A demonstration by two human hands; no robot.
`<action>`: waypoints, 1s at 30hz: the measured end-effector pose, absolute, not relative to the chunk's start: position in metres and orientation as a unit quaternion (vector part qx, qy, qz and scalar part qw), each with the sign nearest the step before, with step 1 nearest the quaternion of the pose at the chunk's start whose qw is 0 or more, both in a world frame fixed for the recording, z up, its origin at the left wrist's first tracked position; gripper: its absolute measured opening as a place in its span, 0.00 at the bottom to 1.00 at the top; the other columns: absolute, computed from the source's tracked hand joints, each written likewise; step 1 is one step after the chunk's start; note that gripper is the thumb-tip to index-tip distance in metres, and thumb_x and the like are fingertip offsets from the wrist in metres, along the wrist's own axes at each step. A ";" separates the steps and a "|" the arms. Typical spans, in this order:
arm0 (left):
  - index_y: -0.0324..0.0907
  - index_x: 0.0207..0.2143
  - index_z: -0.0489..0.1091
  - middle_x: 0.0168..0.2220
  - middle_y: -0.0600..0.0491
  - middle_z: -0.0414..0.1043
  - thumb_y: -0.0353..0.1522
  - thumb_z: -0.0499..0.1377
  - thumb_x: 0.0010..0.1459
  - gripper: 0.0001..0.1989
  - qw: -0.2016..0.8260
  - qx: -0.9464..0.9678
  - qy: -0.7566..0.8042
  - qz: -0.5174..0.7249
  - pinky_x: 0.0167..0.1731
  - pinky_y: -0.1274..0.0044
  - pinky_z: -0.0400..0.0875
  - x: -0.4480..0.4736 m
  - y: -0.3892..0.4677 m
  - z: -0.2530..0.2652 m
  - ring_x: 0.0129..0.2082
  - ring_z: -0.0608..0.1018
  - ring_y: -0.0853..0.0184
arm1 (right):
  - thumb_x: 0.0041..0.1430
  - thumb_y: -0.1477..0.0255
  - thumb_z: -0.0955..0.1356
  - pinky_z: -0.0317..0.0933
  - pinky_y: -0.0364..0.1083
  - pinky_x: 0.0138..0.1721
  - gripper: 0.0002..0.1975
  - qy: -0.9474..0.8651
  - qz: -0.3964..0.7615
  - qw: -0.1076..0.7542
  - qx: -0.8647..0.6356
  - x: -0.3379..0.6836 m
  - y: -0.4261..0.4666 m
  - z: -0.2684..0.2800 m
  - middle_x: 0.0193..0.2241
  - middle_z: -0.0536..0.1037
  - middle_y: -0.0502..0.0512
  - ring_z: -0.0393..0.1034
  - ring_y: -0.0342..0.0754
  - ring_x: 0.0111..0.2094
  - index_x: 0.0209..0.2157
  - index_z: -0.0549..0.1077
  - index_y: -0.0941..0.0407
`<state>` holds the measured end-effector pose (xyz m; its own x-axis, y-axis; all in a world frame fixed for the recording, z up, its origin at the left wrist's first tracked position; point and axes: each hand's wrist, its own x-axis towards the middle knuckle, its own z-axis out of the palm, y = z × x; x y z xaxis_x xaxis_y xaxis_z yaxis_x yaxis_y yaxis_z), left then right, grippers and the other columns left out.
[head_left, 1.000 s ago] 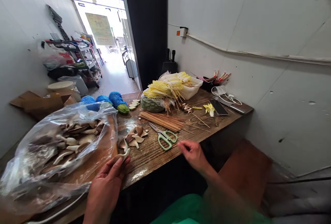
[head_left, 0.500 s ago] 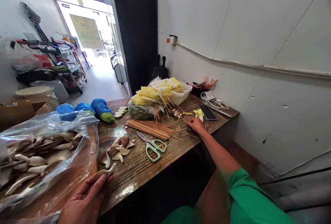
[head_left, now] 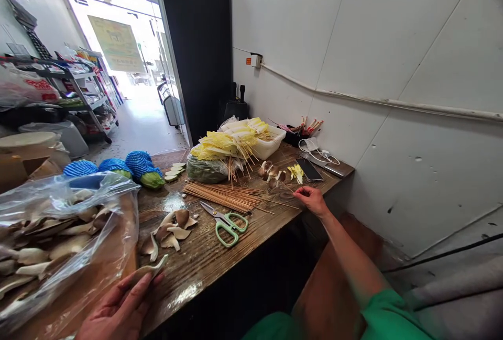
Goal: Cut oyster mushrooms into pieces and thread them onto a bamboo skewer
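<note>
My left hand (head_left: pixel 120 303), at the table's near left edge, pinches a mushroom piece (head_left: pixel 155 267) with a pale curved stem between thumb and fingers. Far to the right, my right hand (head_left: pixel 313 201) has its fingertips closed on the end of a thin wooden skewer (head_left: pixel 288 188). Brown mushroom pieces (head_left: pixel 272 173) sit at the skewer's other end. Beyond my left hand lies a small heap of torn mushrooms (head_left: pixel 173 230). Between the hands are green-handled scissors (head_left: pixel 230 227), lying beside a pile of loose wooden skewers (head_left: pixel 222 196).
A clear plastic bag of mushrooms (head_left: pixel 51 240) fills the left side. Skewered yellow cabbage leaves (head_left: pixel 223 143) are stacked at the back, near a white basket (head_left: pixel 271 143). Netted green vegetables (head_left: pixel 151 178) lie back left. A phone (head_left: pixel 309 169) and yellow leaf scraps (head_left: pixel 296 173) lie right.
My right hand has drawn back toward me and right, and the mushroom pieces at the skewer's far end now show more plainly. My left hand still holds its mushroom piece. The view has shifted slightly.
</note>
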<state>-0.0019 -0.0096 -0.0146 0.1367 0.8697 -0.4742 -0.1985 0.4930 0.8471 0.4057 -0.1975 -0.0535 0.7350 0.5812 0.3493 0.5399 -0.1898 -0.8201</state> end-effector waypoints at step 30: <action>0.49 0.61 0.49 0.35 0.54 0.74 0.29 0.50 0.58 0.28 0.118 0.917 0.249 0.290 0.36 0.75 0.67 0.010 -0.052 0.005 0.32 0.74 0.68 | 0.50 0.59 0.69 0.54 0.41 0.23 0.14 -0.527 0.202 0.442 -0.697 0.252 -0.198 -0.004 0.19 0.69 0.49 0.59 0.41 0.22 0.22 0.73 0.57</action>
<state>0.0101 -0.0520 0.0054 0.7079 0.5241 0.4734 0.3877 -0.8486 0.3598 0.2519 -0.1976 -0.0036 0.3623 0.9137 0.1842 0.5562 -0.0534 -0.8293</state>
